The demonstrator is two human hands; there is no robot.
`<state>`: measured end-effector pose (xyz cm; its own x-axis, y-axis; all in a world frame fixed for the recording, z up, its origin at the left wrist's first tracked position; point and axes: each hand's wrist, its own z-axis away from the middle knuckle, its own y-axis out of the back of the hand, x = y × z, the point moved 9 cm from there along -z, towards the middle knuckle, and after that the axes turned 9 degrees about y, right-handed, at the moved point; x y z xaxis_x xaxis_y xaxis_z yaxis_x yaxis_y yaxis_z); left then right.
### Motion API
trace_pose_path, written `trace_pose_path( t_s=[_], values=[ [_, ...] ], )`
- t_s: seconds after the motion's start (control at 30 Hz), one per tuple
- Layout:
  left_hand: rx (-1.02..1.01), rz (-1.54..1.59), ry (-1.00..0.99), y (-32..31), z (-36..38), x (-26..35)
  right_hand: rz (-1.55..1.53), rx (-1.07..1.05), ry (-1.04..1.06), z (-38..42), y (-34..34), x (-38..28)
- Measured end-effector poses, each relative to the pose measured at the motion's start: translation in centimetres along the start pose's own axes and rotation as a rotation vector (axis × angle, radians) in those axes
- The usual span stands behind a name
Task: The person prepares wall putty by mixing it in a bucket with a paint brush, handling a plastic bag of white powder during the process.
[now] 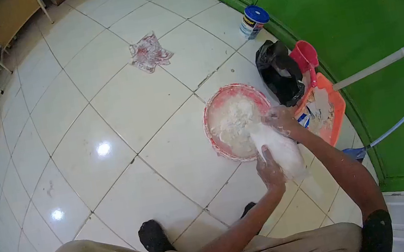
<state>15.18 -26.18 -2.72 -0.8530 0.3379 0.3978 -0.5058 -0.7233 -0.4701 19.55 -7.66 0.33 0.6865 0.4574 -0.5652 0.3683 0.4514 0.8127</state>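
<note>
A clear plastic bag of white powder (282, 152) is tilted over the near right rim of a round red basin (214, 143). My left hand (270, 170) grips the bag's lower side, fingers closed against the plastic. At the bag's upper end, beside the basin rim, my right hand (281, 119) is closed on the plastic. Inside the basin, a heap of white powder (239, 115) lies in a pale wet mixture. White residue coats both hands and the basin's rim.
An orange tub (339, 109) with scraps stands right of the basin, near a black plastic bag (278, 73) and a pink dipper (303, 54). A blue-lidded can (253, 22) is by the green wall (341, 1). A crumpled, powdery plastic bag (149, 53) lies on the tiles.
</note>
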Motion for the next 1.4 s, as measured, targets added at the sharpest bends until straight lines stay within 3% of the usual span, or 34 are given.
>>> trace_pose_path(
  t_s=[0.07,0.17,0.23,0.3,0.37,0.57,0.67,0.73,0.83,0.93,1.0,1.07,1.13,1.17,1.23,1.27,1.33,1.37,1.4],
  values=[
    [0.016,0.103,-0.161,0.2,-0.9,1.6,0.176,0.032,0.066,-1.7,0.8,-1.7],
    [0.072,0.203,-0.226,0.5,-0.8,2.5,-0.068,-0.104,-0.005,-2.9,-0.7,-4.0],
    [0.064,0.163,-0.213,1.0,-1.2,3.7,0.040,0.121,0.148,-3.1,1.5,-7.5],
    [0.054,0.133,-0.203,0.9,-1.7,3.8,0.036,0.058,0.159,-4.1,0.5,-6.2],
    [0.097,0.084,-0.378,1.6,-1.1,5.0,0.019,-0.001,0.163,-4.6,-0.8,-5.6],
    [0.088,0.135,-0.086,2.5,-1.8,2.4,0.001,-0.002,0.189,-3.5,-1.5,-5.0],
    [0.044,0.056,-0.196,2.3,-2.2,1.6,-0.196,-0.188,0.119,-2.7,-2.3,-4.6],
    [0.011,0.037,-0.210,1.9,-2.1,1.2,-0.281,-0.347,-0.255,-1.3,-2.3,-4.4],
    [-0.016,0.049,-0.239,1.1,-2.3,1.5,-0.217,-0.328,-0.140,-1.5,-0.3,-7.4],
    [0.034,-0.014,-0.322,1.2,-3.6,2.6,-0.233,-0.279,-0.182,-2.5,-1.0,-2.9],
    [0.082,-0.109,-0.395,1.5,-4.0,4.8,-0.272,-0.261,-0.212,-2.9,-0.3,-4.2],
    [-0.172,-0.133,-0.242,0.2,-4.9,5.9,-0.310,-0.242,-0.243,-3.6,-0.2,-3.0],
    [-0.195,-0.126,-0.214,0.1,-5.8,7.2,-0.152,-0.186,0.189,-5.5,-0.1,-2.1],
    [-0.219,-0.120,-0.186,0.0,-6.4,7.2,-0.153,-0.187,0.194,-6.0,-0.4,-1.7],
    [-0.218,-0.115,-0.259,0.3,-8.6,6.8,-0.100,-0.015,0.616,-6.0,0.9,-4.9],
    [-0.240,-0.090,-0.245,0.2,-8.5,7.4,-0.101,-0.017,0.618,-6.1,0.9,-5.9],
    [-0.263,-0.061,-0.236,0.0,-7.9,8.6,-0.007,-0.034,-0.104,-7.0,0.8,-2.6],
    [-0.228,-0.094,-0.218,0.4,-7.7,8.8,-0.007,-0.035,-0.101,-7.0,0.6,-2.6],
    [-0.193,-0.127,-0.200,0.7,-7.7,9.1,-0.092,0.040,0.247,-7.3,1.1,-5.7]
  ],
)
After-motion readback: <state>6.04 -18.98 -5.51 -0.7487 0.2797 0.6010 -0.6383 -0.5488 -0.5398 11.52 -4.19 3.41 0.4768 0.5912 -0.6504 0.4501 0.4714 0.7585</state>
